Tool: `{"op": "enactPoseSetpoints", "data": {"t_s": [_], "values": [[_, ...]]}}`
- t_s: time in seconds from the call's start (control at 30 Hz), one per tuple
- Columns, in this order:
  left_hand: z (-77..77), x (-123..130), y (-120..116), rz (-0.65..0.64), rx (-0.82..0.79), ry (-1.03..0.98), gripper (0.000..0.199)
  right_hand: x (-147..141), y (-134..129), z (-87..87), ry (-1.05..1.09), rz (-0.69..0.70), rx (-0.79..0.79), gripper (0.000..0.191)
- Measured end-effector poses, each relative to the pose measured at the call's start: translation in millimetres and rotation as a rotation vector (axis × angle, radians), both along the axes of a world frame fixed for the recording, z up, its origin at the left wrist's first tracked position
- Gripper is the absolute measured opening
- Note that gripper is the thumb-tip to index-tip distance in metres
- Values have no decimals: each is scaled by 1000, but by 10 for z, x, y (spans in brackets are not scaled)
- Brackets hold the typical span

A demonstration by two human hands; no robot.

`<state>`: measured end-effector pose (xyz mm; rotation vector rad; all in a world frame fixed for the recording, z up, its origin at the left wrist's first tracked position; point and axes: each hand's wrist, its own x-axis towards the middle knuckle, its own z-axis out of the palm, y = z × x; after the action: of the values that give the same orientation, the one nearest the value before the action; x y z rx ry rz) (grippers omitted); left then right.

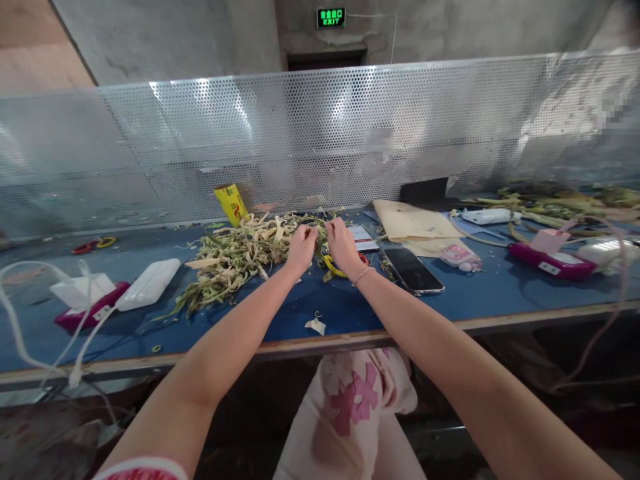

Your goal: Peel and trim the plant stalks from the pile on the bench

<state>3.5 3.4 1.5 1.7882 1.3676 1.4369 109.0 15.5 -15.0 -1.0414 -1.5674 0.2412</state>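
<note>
My left hand (302,248) and my right hand (343,245) face each other a short way apart, just above the blue tabletop (290,310). Both are closed, fingertips pinched together. Whatever they pinch is too small to make out. Close by on the left spreads a heap of dried, curled greenish-yellow plant strips (250,250). Partly hidden under my right hand are yellow and red handles (334,267), seemingly of scissors. A phone (414,270) lies right of my right wrist, and a small pale scrap (315,325) lies near the front edge.
A perforated metal screen (320,133) runs along the back. A yellow packet (231,204) stands behind the heap. Purple power strips (93,310) with white cables sit at left and right. Brown paper (420,221), a pink case (461,257) and plant stalks (560,207) lie rightward.
</note>
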Motion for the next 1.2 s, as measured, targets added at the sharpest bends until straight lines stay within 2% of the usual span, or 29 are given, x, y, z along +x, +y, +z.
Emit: {"op": "enactPoseSetpoints", "data": {"t_s": [0.07, 0.17, 0.27, 0.33, 0.5, 0.6, 0.93, 1.2], "values": [[-5, -5, -19, 2, 15, 104, 29, 1, 0, -1, 13, -7, 25, 18], [5, -4, -65, 2, 121, 242, 27, -3, 1, -5, 35, 0, 51, 17], [26, -7, -93, 13, 234, 281, 23, -5, 5, -8, 53, 19, 74, 18], [35, -21, -80, -2, 242, 260, 23, 1, 13, -6, 54, 22, 82, 18], [37, -106, 26, -249, 103, 122, 22, 39, 24, 26, 33, 26, 61, 19], [56, -146, 41, -313, 94, 119, 22, 70, 3, 55, -5, 61, 32, 19], [157, -134, -75, -240, 164, 273, 17, 111, -7, 76, -26, 105, 47, 18], [334, -279, -61, -231, 222, 718, 21, 116, -7, 77, -81, 195, 3, 17]]}}
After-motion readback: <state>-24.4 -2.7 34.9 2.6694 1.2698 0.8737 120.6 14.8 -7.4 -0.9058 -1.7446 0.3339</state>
